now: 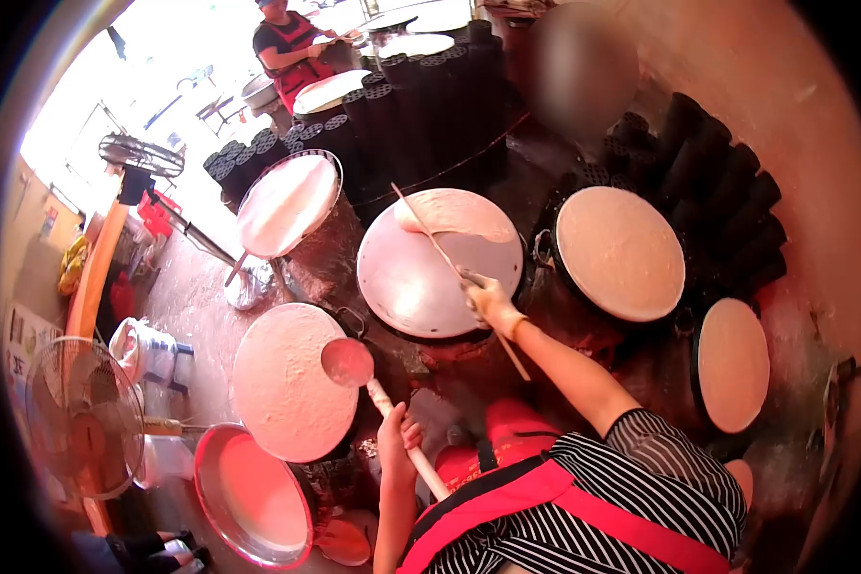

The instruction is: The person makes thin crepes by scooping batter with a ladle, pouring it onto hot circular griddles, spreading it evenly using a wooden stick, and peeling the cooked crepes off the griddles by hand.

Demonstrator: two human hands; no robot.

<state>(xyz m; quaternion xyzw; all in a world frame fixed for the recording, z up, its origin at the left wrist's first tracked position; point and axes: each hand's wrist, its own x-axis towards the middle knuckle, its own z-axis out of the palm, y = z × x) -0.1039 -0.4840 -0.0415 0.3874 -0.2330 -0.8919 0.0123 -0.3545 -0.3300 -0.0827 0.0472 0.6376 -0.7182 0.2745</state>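
My left hand (398, 435) is closed around the pale handle of a long ladle (347, 363). The ladle's round bowl hangs over the right edge of a batter-covered griddle (287, 383). My right hand (493, 304), which looks covered by a pale glove, grips a thin wooden stick (425, 230) over the middle griddle (411, 287). Across the far part of that griddle the stick's upper length passes over a folded sheet of batter (454, 212). The near part of the griddle shows bare, shiny metal. What my palms touch is hidden.
A red-rimmed basin of batter (258, 493) stands at lower left. More coated griddles (620, 253) stand on both sides. Stacks of black perforated briquettes (717, 196) rise behind, and a standing fan (84, 418) is at left. A person in a red apron (301, 53) works at the back.
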